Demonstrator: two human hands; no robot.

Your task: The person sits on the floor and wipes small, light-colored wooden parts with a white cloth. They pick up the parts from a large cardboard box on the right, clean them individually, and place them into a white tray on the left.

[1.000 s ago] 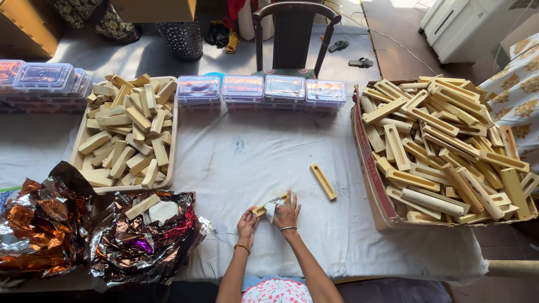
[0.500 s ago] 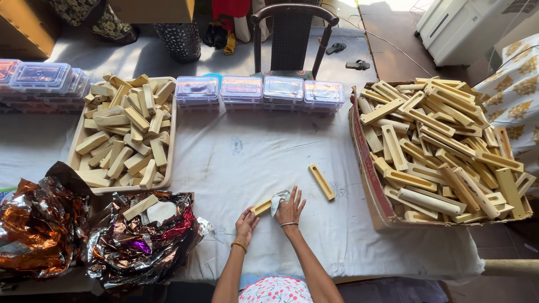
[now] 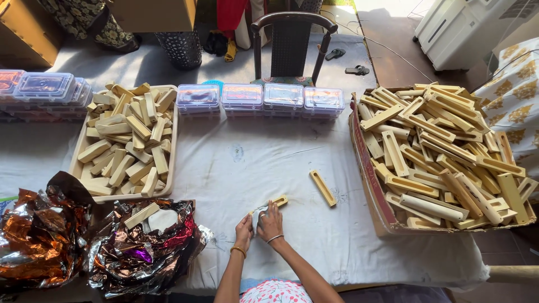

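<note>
The right hand [image 3: 272, 220] presses fingers down on a slotted wooden bar [image 3: 276, 201] half wrapped in a silvery foil piece [image 3: 259, 214], its bare yellow end sticking out to the far right of the fingertips. The left hand [image 3: 244, 229] lies just beside it, fingertips pinching the near left edge of the same foil; both hands are closed on the wrapping, near the table's near edge.

A second slotted bar [image 3: 323, 188] lies loose on the white tablecloth [image 3: 252, 163], a little to the right and farther off. To the right a cardboard box [image 3: 368, 179] is heaped with such bars; far left a beige tray [image 3: 168, 168] holds shorter wooden blocks. Crumpled foil sheets [image 3: 135, 247] lie near left. Clear lidded plastic boxes [image 3: 261, 96] line the far edge, with a dark chair [image 3: 292, 33] behind them.

Compared with a second ago, the hands have shifted slightly farther from the near edge, the bar's bare end now points more to the right, and the loose bar has not moved
</note>
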